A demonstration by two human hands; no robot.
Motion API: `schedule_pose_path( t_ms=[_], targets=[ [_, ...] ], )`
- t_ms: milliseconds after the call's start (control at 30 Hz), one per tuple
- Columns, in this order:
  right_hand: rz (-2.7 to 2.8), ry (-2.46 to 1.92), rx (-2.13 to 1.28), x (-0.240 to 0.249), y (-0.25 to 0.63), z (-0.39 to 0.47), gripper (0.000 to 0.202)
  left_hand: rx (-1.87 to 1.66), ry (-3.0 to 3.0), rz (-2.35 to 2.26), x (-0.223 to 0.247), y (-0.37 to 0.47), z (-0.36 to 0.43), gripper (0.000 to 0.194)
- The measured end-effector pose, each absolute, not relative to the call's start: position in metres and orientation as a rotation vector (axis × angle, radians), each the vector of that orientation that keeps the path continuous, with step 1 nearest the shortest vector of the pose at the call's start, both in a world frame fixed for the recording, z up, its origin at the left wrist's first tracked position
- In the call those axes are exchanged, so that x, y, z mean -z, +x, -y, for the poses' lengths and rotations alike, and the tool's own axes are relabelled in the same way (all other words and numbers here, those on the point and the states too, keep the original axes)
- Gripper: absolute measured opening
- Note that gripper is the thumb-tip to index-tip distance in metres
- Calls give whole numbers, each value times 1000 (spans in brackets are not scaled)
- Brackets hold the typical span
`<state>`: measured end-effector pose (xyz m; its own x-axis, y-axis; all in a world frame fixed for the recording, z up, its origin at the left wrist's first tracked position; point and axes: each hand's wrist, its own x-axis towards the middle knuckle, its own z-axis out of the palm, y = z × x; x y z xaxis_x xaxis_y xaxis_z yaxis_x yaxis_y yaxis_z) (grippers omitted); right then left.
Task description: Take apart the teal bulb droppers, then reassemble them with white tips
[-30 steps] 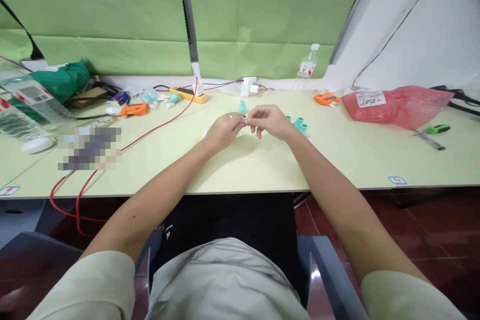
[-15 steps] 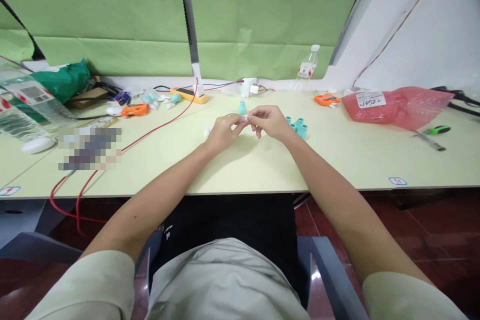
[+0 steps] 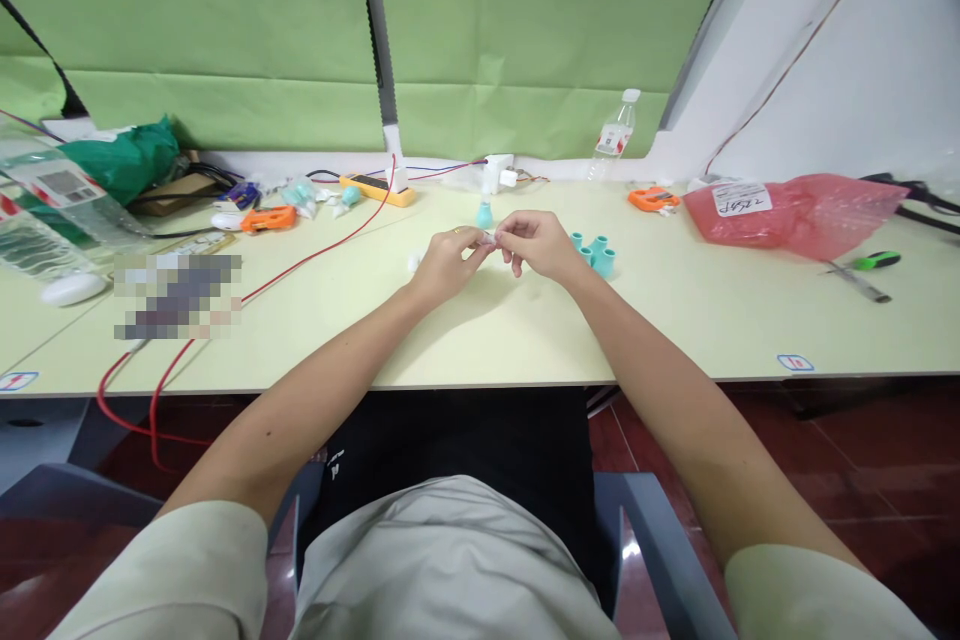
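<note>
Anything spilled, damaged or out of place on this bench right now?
No spill or damage shows. The one untidy thing is the red cable: at the left it droops in loops below the front edge of the table, where it might snag. I can't judge what the pixelated patch hides.

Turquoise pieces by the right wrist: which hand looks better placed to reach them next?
Right, I judge: the right hand is nearer the turquoise pieces, while the left hand would have to reach past it. Both seem to pinch a small pale item.
</note>
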<state>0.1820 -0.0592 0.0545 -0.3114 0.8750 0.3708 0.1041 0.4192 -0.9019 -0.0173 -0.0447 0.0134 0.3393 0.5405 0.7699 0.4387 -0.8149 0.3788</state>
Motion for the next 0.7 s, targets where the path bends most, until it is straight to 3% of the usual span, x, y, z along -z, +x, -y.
schedule_pose_path(
  t_ms=[367, 700],
  targets=[
    [1709, -878, -964, -60, 179, 64, 28, -1473, 2438, -937, -14, -17, 47, 19],
    [1758, -885, -808, -56, 181, 65, 17, -1451, 2360, -945, -18, -17, 50, 16]
  ],
)
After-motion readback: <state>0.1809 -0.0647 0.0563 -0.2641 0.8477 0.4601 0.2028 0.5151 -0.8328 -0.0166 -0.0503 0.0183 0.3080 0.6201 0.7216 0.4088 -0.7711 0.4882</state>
